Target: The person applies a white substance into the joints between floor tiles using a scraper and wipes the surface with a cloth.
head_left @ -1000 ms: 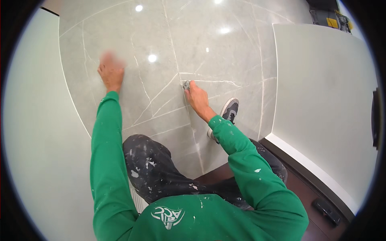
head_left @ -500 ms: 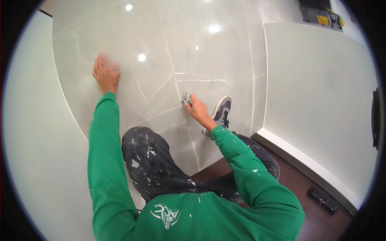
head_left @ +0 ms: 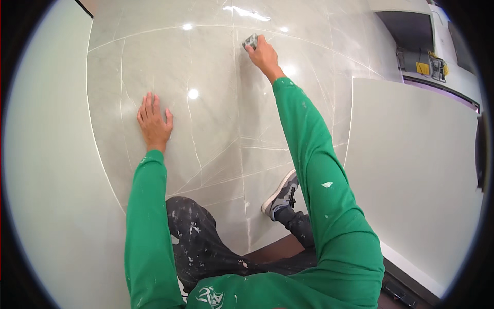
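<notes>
My right hand (head_left: 265, 57) reaches far ahead, fingers closed round a small mottled grey sponge-like block (head_left: 250, 41). The block rests against the glossy grey floor tile (head_left: 213, 116), beside a long straight seam; its underside is hidden. Flat on the same tile at the left, my left hand (head_left: 154, 123) has its fingers apart and holds nothing. Pale, vein-like lines cross the tile between and around the hands.
A smooth pale panel (head_left: 46, 129) borders the floor at left, and another pale panel (head_left: 411, 154) at right. My shoe (head_left: 282, 196) stands near the seam, and my paint-spotted knee (head_left: 190, 221) is close by. Equipment with a yellow part (head_left: 422, 67) lies at far right.
My right hand has slid forward along the seam with the grey block, its arm now stretched out. My left hand remains on the tile, fingers now plainly spread. The view has tilted farther ahead.
</notes>
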{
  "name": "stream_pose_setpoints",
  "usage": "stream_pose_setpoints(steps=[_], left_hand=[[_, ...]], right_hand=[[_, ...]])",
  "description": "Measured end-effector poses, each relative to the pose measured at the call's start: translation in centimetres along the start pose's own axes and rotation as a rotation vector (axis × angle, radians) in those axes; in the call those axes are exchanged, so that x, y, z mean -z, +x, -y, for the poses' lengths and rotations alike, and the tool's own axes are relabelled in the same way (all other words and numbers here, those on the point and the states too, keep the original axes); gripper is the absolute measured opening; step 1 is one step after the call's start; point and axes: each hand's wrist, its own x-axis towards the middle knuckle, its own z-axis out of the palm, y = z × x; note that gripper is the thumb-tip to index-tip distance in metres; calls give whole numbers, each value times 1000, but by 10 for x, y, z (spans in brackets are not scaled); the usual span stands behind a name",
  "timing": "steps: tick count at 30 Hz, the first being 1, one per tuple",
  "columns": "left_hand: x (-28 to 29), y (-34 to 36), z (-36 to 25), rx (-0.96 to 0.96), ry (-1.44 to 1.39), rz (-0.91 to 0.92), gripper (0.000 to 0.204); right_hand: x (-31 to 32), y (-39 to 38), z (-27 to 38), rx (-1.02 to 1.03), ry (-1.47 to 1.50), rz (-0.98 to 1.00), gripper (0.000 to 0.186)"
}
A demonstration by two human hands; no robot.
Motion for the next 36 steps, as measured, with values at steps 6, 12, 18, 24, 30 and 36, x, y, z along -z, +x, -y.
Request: stream_pose_setpoints(steps=[6, 12, 18, 24, 30, 36], left_hand=[[1, 1, -2, -7, -26, 14, 55], [1, 2, 0, 10, 0, 33, 57], [-1, -1, 1, -6, -3, 44, 57], [0, 0, -1, -19, 0, 21, 57], [1, -1, -1, -27, 22, 13, 54], [0, -3, 0, -55, 33, -19, 53]], right_hand=[[-4, 58, 22, 44, -56, 5, 39], [-4, 84, 36, 31, -113, 33, 39], [-12, 80, 33, 87, -113, 54, 40], [-14, 42, 23, 147, -153, 50, 36], [-16, -37, 11, 157, -159, 94, 32], [-19, -131, 0, 125, -83, 119, 28]])
